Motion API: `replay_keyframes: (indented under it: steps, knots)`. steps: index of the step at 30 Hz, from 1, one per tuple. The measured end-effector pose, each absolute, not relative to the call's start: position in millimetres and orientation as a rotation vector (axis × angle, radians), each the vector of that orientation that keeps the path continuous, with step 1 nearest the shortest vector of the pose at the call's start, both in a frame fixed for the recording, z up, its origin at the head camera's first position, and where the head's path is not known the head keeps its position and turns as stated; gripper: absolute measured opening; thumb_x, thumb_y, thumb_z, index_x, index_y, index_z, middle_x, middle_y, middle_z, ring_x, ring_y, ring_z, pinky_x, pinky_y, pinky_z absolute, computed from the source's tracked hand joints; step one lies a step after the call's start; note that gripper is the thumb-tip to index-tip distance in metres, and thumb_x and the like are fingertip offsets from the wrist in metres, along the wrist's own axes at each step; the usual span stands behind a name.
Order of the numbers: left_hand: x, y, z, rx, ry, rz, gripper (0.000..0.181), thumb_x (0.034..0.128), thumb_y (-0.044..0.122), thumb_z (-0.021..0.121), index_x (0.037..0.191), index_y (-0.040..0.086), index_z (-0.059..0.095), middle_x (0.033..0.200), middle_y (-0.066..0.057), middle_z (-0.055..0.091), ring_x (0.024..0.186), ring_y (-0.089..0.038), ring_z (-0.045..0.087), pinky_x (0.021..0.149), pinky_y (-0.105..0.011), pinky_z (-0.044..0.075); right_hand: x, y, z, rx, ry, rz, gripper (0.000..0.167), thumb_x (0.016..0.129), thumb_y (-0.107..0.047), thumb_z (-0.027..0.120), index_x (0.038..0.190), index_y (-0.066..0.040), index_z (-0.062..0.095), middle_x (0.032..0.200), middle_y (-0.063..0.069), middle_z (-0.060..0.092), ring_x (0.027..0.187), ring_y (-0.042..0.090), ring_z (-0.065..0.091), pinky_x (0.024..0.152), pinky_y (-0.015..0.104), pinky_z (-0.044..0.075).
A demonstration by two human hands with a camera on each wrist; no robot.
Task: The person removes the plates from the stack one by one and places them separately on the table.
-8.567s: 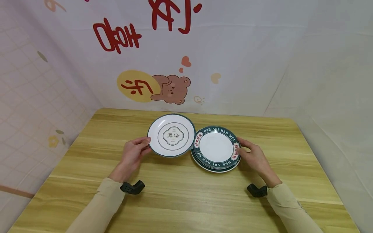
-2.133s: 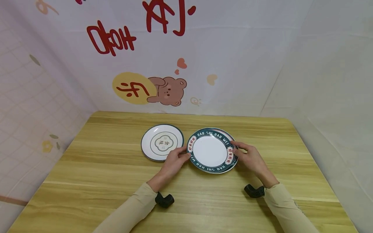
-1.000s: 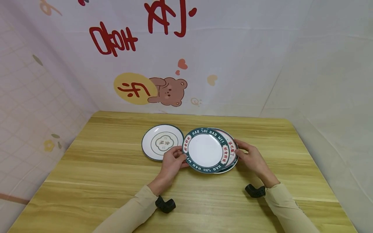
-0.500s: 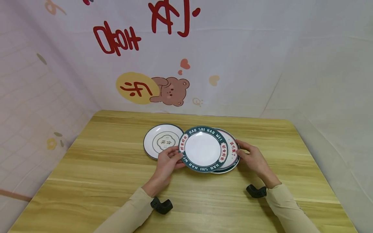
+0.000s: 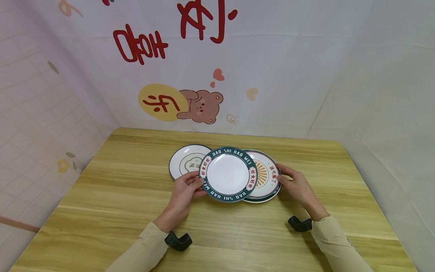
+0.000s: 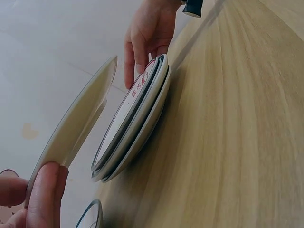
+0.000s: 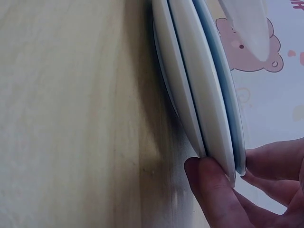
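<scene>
My left hand pinches the left edge of a green-rimmed plate with a plain white centre. That plate is lifted and, in the left wrist view, stands clear of the stack. The stack of plates is topped by a white plate with red characters and an orange sunburst, partly hidden behind the held plate. My right hand pinches the stack's right rim; in the right wrist view its fingers lie on both sides of the plate edges. A white plate with a thin green rim rests on the table at the left, partly covered.
The wood-grain table carries all the plates. Behind it rises a white cloth backdrop with a printed bear and red characters. Pale side walls stand close on both sides. Each wrist wears a black device.
The left hand earlier laid the thin-rimmed plate at the left. It then took the green-rimmed plate off the stack and moved it leftward, uncovering the sunburst plate. The right hand stayed at the stack.
</scene>
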State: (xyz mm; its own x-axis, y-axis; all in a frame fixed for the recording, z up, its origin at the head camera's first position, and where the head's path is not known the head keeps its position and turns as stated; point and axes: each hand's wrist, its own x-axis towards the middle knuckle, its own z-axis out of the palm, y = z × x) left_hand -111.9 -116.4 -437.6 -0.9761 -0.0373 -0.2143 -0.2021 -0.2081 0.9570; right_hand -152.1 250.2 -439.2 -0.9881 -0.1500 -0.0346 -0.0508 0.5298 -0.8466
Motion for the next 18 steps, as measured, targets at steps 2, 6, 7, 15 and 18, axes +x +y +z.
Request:
replay_keyframes:
  steps: [2,6,7,15,18]
  knots:
    - [-111,-121,-438,-0.299,1.92,2.33,0.037,0.102,-0.002,0.06,0.138,-0.009,0.056,0.11,-0.019,0.062,0.081,-0.017,0.069,0.075,-0.029,0.064,-152,250,-440,-0.183,2.662,-1.461,0.049,0.105,-0.006,0.057,0.151,0.004,0.048,0.147,0.031,0.052,0.13,0.037,0.053,0.085,0.008,0.048]
    - [-111,-129,-437,-0.336,1.927,2.317,0.037,0.1023,-0.001,0.06,0.138,-0.009,0.055,0.109,-0.018,0.062,0.08,-0.017,0.068,0.075,-0.028,0.064,-152,251,-440,-0.194,2.672,-1.458,0.049,0.105,-0.007,0.058,0.151,0.004,0.048,0.146,0.03,0.053,0.133,0.037,0.051,0.085,0.006,0.046]
    - [-111,-132,-436,-0.348,1.922,2.319,0.037,0.1023,-0.001,0.06,0.138,-0.009,0.055,0.109,-0.018,0.063,0.08,-0.017,0.068,0.075,-0.028,0.064,-152,251,-440,-0.196,2.671,-1.461,0.049,0.105,-0.007,0.058,0.151,0.004,0.048,0.146,0.03,0.053,0.133,0.036,0.051,0.085,0.006,0.046]
    - [-112,-152,-432,-0.424,1.909,2.317,0.038,0.103,0.003,0.061,0.138,-0.008,0.053,0.108,-0.015,0.066,0.079,-0.014,0.069,0.077,-0.027,0.063,-152,250,-441,-0.196,2.651,-1.487,0.049,0.105,-0.006,0.058,0.151,0.005,0.047,0.146,0.031,0.052,0.126,0.037,0.056,0.082,0.01,0.051]
    - [-112,-159,-430,-0.43,1.9,2.328,0.037,0.1034,0.003,0.06,0.138,-0.009,0.053,0.103,-0.011,0.068,0.076,-0.013,0.069,0.076,-0.026,0.063,-152,250,-440,-0.189,2.642,-1.497,0.049,0.104,-0.005,0.058,0.151,0.006,0.047,0.146,0.031,0.052,0.125,0.037,0.057,0.083,0.011,0.052]
